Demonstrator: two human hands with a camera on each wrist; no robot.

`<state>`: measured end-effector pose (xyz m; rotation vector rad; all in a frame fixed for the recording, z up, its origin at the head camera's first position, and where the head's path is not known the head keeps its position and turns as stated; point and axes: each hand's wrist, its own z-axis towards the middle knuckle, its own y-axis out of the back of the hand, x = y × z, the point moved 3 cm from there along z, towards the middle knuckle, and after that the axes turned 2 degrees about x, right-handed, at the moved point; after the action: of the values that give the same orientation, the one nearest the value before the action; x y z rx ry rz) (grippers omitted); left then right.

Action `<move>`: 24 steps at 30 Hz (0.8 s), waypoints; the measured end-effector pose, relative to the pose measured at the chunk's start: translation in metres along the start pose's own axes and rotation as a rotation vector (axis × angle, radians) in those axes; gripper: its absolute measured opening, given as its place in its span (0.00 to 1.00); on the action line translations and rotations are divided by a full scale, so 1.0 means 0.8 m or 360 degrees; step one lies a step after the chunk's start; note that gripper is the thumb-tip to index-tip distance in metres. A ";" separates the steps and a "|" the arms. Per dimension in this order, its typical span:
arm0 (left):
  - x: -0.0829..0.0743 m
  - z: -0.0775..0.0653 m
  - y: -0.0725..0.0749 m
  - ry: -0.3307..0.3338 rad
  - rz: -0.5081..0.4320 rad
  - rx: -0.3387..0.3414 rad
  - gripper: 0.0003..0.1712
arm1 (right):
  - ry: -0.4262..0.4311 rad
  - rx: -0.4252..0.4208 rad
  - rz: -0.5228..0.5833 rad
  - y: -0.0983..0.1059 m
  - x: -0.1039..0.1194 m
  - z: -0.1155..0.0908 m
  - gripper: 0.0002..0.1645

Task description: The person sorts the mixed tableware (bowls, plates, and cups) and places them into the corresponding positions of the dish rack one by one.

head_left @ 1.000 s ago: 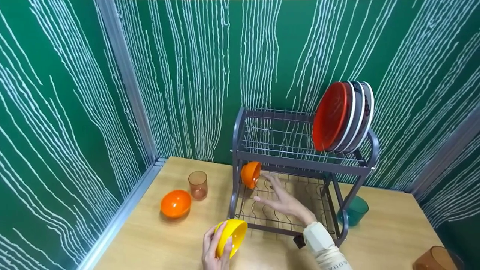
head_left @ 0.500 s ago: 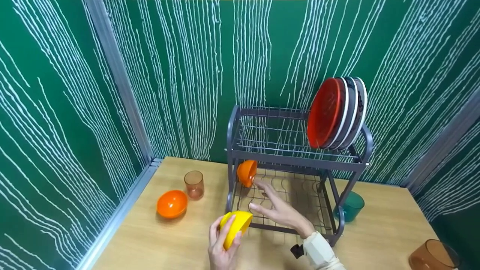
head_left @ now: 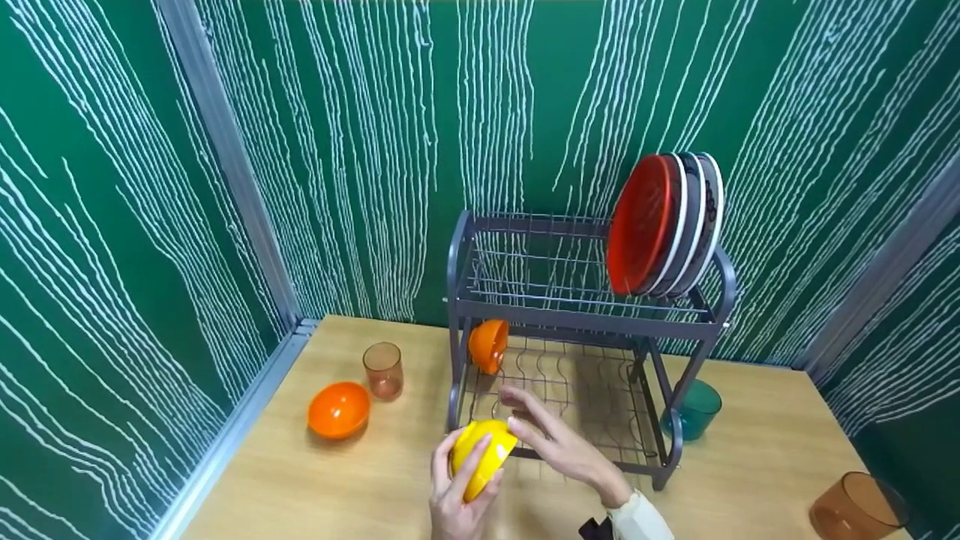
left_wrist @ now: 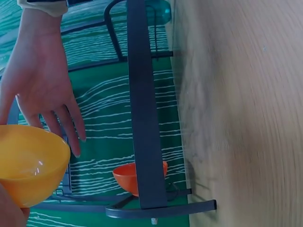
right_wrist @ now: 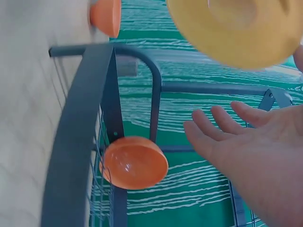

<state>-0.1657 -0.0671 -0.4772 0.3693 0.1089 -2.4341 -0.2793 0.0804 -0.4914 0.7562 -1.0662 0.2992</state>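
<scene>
Yellow bowl in the left hand, just off the rack's near left corner, tilted; fingers of that hand curled round its outside, gripping. Bowl's inside turned from the head view; the left wrist view shows some of it, though the left edge there cuts off both bowl and holding hand. Right hand just right of the bowl, fingers loosely extended and grasping nothing; head view leaves contact in doubt, but the right wrist view shows a gap. Pale sleeve at the right wrist, cut by the near edge; small dark object beside it, too little shown to identify. Rack, two tiers, on the desk. Lower tier, far left: orange bowl on its side, opening to the right; part of it hidden behind a rack bar in the left wrist view. Upper tier, right: red plate on edge, covering most of the plates behind it, so their count is uncertain. Green cup right of the rack, partly hidden by its leg. Left on the desk: second orange bowl, upright, with a clear brownish glass just beside it. Near right: amber glass, base cut off.
</scene>
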 end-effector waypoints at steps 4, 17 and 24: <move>-0.006 0.003 -0.005 -0.0090 0.0002 0.0000 0.19 | 0.0035 0.0039 0.0178 -0.011 0.003 -0.011 0.26; 0.017 -0.042 -0.031 -0.0334 0.0036 0.0184 0.21 | -0.0121 0.0033 0.0740 -0.029 0.000 -0.054 0.28; 0.019 -0.055 -0.038 -0.0209 0.0002 0.0388 0.29 | -0.0121 -0.0021 0.0841 -0.029 -0.005 -0.070 0.28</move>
<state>-0.1859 -0.0454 -0.5246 0.3149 -0.2465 -2.4679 -0.2300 0.1032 -0.5193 0.4649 -1.3311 0.7164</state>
